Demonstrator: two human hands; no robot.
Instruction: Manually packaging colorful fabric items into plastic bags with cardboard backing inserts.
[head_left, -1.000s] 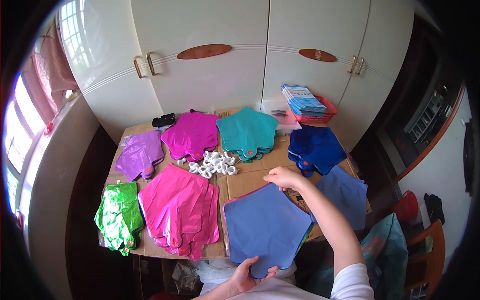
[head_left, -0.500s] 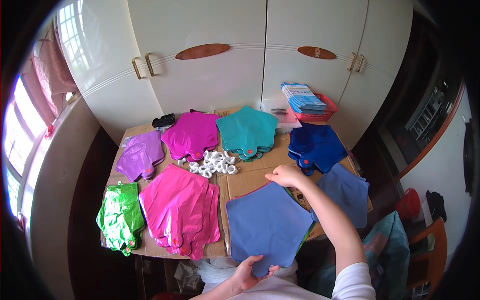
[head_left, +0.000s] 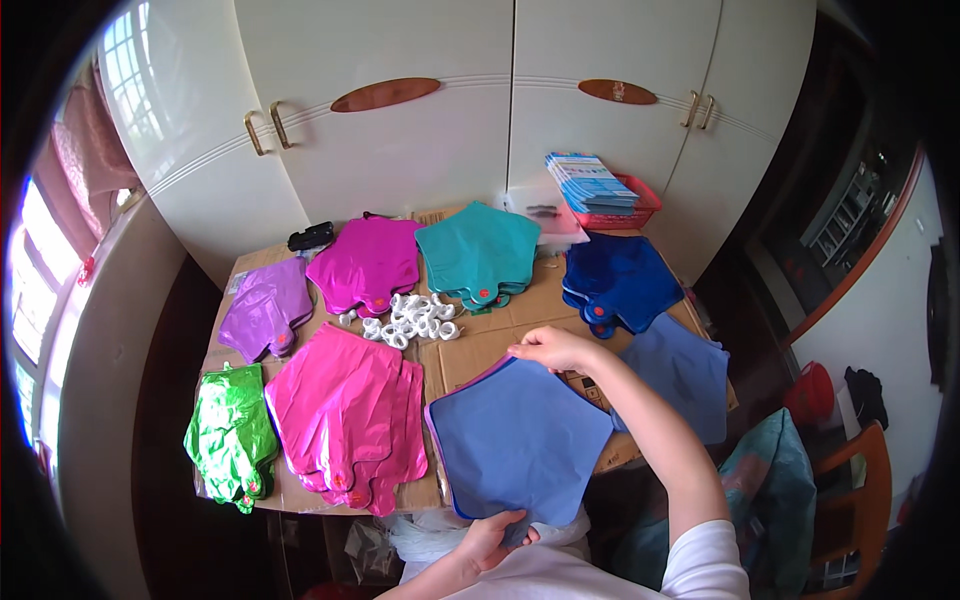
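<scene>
Over the table's front edge lies a dull blue star-shaped sheet, seemingly a flat foil balloon [head_left: 520, 435]. Pink and purple edges show along its upper left side, so other sheets lie under it. My left hand [head_left: 490, 540] is closed on its bottom tab, thumb on top and some fingers hidden beneath. At the top corner, my right hand [head_left: 553, 349] pinches the edge. Beside it on the right rests another dull blue balloon [head_left: 680, 375]. A pile of pink balloons [head_left: 345, 415] lies to the left.
Around the cardboard-covered table [head_left: 500, 335] lie green [head_left: 230, 430], lilac [head_left: 265, 310], magenta [head_left: 365, 262], teal [head_left: 480, 250] and dark blue [head_left: 622, 280] balloons. White ribbon rolls [head_left: 412, 320] sit mid-table. Booklets [head_left: 592, 188] top a red basket [head_left: 645, 200] at the back. A chair [head_left: 865, 490] stands right.
My left fingers have closed more on the bottom tab. The held stack has shifted slightly; a green edge at its right is gone from sight, and pink-purple edges show at upper left.
</scene>
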